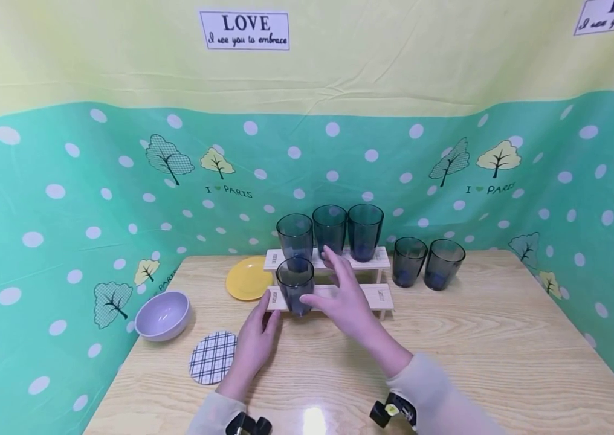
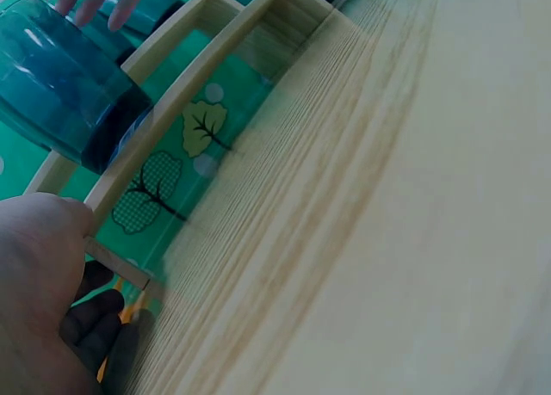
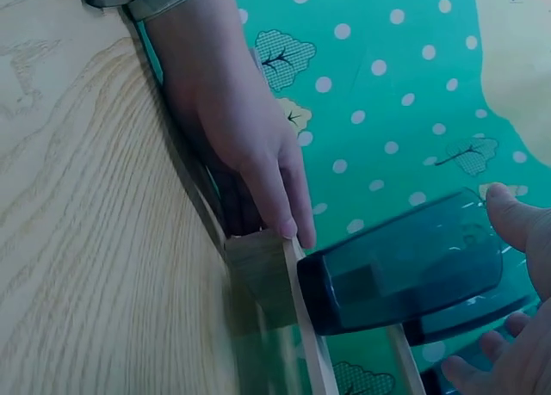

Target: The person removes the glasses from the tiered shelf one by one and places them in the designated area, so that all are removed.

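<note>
A dark tinted glass (image 1: 294,285) stands upright on the lower step of a two-step wooden rack (image 1: 373,296), near its left end. My left hand (image 1: 255,339) grips that end of the lower step, thumb in front; the right wrist view shows its fingers at the board's end. Beside the glass, my right hand (image 1: 347,299) has its fingers spread and the thumb near the glass wall. Whether the thumb touches it I cannot tell. On the upper step stand three more tinted glasses: a left glass (image 1: 294,234), a middle glass (image 1: 330,226) and a right glass (image 1: 365,232).
Two more tinted glasses, one nearer the rack (image 1: 409,263) and one farther right (image 1: 444,266), stand on the wooden table (image 1: 481,350). Left of the rack are a yellow plate (image 1: 249,279), a lilac bowl (image 1: 163,317) and a checked round coaster (image 1: 213,357). A patterned curtain (image 1: 334,154) closes the back.
</note>
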